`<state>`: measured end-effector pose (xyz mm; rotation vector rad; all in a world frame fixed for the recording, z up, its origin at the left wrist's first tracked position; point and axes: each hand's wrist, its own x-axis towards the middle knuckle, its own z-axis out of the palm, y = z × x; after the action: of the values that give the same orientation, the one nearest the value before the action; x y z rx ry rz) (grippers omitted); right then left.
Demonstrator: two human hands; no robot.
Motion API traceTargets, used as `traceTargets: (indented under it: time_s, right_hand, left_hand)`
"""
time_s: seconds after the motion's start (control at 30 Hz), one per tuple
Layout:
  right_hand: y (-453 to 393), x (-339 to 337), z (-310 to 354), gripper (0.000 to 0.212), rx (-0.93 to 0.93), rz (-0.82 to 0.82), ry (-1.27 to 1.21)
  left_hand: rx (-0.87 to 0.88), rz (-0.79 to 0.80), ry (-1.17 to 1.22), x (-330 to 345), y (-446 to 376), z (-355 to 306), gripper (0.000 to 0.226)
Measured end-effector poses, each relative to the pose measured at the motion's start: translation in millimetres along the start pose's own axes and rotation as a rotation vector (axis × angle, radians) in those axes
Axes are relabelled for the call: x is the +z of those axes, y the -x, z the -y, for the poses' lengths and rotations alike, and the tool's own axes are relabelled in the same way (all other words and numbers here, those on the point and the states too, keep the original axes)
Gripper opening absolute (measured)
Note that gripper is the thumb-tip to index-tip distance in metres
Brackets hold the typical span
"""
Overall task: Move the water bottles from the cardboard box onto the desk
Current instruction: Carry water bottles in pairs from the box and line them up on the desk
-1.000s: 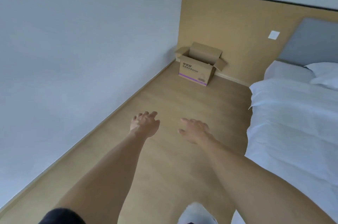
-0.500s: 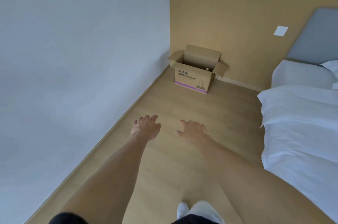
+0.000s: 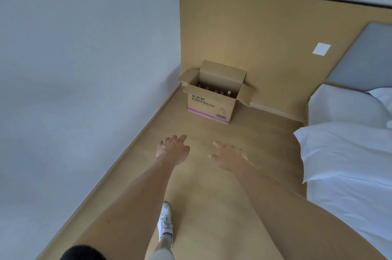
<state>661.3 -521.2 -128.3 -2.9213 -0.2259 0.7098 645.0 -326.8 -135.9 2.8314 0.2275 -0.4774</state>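
Note:
An open cardboard box (image 3: 209, 107) with purple print stands on the wooden floor in the far corner, against the wood wall panel. Inside it I see the tops of several water bottles (image 3: 215, 91), most with purple caps and one with a pale cap. My left hand (image 3: 172, 149) and my right hand (image 3: 230, 157) are stretched out in front of me, fingers relaxed and holding nothing, well short of the box. No desk is in view.
A bed with white bedding (image 3: 347, 166) fills the right side. A plain white wall (image 3: 74, 69) runs along the left. The wooden floor (image 3: 212, 196) forms a strip between them leading to the box. My white shoe (image 3: 165, 222) is on the floor below.
The view has moved closer to the box, which now looks larger and shows bottle caps inside. Both hands stay outstretched and empty. A white shoe has stepped forward.

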Motion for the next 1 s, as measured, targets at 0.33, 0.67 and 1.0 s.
traceTargets:
  time_s: [0.33,0.67,1.0]
  right_hand:
    - [-166,-103,-4,0.062,0.242,-0.086,-0.127]
    - [-305,-164,-8,0.051,0.308,-0.078,-0.202]
    - [-494,-226,-53,0.056,0.292,-0.012,-0.285]
  left_hand:
    - [0.211,0.017,-0.066,-89,-222,-18,0.047]
    - [0.346,0.022,-0.119,-138,-389,-51,0.048]
    - [0.237,0.004,-0.096,-182,-566,-91,0.048]
